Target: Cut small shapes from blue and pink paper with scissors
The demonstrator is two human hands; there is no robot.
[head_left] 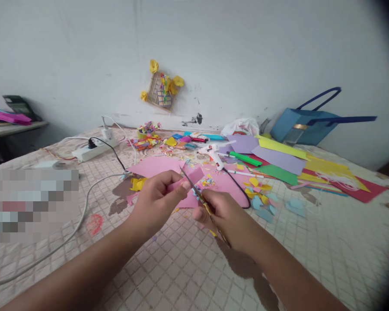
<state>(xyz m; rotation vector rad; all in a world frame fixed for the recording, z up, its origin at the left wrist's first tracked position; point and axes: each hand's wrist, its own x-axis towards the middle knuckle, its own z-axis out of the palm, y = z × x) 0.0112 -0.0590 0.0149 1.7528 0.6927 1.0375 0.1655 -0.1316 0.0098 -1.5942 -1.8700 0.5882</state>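
My left hand (158, 201) pinches a small strip of pink paper (194, 176) above the middle of the table. In my right hand (228, 216) is a pair of scissors (199, 194), fingers wrapped round the handles. The blades point up and to the left, close against the pink strip by my left thumb; whether they are cutting into it I cannot tell. Beneath both hands lies a larger pink sheet (155, 166) with tiny coloured paper scraps on it.
A white glue gun (214, 156) lies behind my right hand, its black cord curving right. Coloured paper sheets (280, 160) and a blue bag (306, 125) are at the right. A white power strip (95, 149) with cables stands left. Yellow and blue paper pieces (257, 192) lie nearby.
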